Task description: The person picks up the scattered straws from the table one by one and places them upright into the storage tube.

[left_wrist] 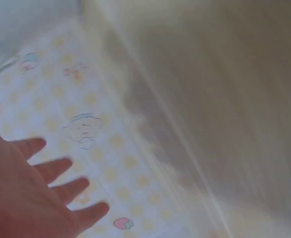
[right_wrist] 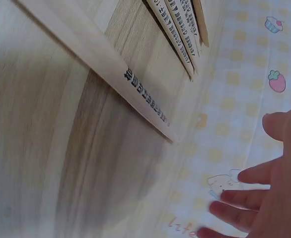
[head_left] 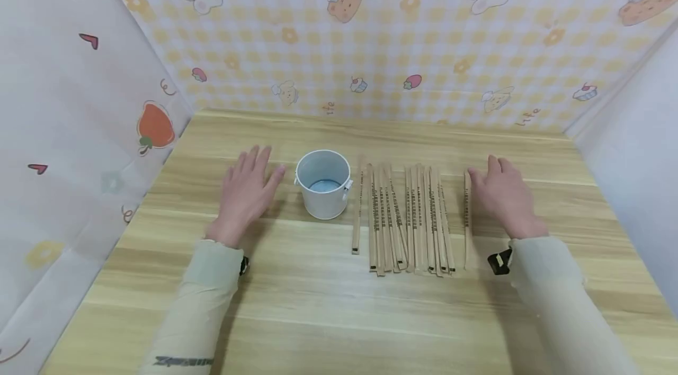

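A person's left hand (head_left: pixel 246 186) reaches over the table (head_left: pixel 296 281) with fingers straight and spread, gripping nothing; the blurred left wrist view shows the same splayed fingers. Just to that hand's right, beyond the thumb tip, stands a white bucket (head_left: pixel 324 205), its bluish floor visible and every paper packet in view lying outside it. Past the bucket, farther from the left hand, a lone printed packet (head_left: pixel 357 210) lies lengthwise on the wood. Next, between the two hands, come a left bunch (head_left: pixel 385 216) and a right bunch (head_left: pixel 420 204) of like packets, side by side, roughly aligned but with some tilted. Just left of the right hand, a single packet (head_left: pixel 467 210) lies apart from the bunches, its far end close to the thumb. The right hand (head_left: pixel 500 192) holds nothing, fingers relaxed; the right wrist view shows its fingers and thumb clear of that nearest packet. Judged by this layout, the packets are set out and loosely grouped, while their handling appears to be at its start or at a pause; the pictures do not settle which. The whole row remains loose, with no packet in either grasp.
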The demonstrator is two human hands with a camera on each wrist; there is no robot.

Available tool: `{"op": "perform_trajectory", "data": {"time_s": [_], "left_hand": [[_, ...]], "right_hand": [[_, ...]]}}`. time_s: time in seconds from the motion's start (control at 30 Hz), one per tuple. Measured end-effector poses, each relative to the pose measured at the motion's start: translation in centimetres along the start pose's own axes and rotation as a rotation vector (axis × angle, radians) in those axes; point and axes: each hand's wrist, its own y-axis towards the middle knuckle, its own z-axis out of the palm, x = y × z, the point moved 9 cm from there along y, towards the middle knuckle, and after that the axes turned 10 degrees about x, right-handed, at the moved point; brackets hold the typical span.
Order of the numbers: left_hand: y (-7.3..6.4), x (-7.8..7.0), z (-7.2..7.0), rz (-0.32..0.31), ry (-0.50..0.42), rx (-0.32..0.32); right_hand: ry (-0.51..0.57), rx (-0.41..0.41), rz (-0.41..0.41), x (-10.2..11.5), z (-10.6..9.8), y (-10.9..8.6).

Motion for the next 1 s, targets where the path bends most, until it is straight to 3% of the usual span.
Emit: {"op": "perform_trajectory", "data": {"time_s": [0.13,0.27,0.5,0.67,0.83,1.0], "left_hand": [[-0.1,-1.7,-0.1,0.051,-0.200,0.033],[-0.4,-3.3,0.7,0.054,-0.342,0.103],[-0.4,-5.0,2.5,0.104,-0.547,0.127],[-0.6,-6.2,3.0,0.152,-0.646,0.141],[-1.8,-8.1,2.0,0.193,-0.750,0.151],[-1.8,-8.1,2.4,0.203,-0.817,0.122]], "right_hand": [[0.039,0.073,0.038,-0.8,0.8,0.3],[0.043,0.151,0.060,-1.5,1.7,0.3],[0.090,0.170,0.042,-2.0,2.9,0.7],[0.100,0.161,0.043,-1.5,3.7,1.3],[0.093,0.149,0.020,-0.6,4.3,1.8],[0.081,0.143,-0.030,0.4,4.2,1.9]]}}
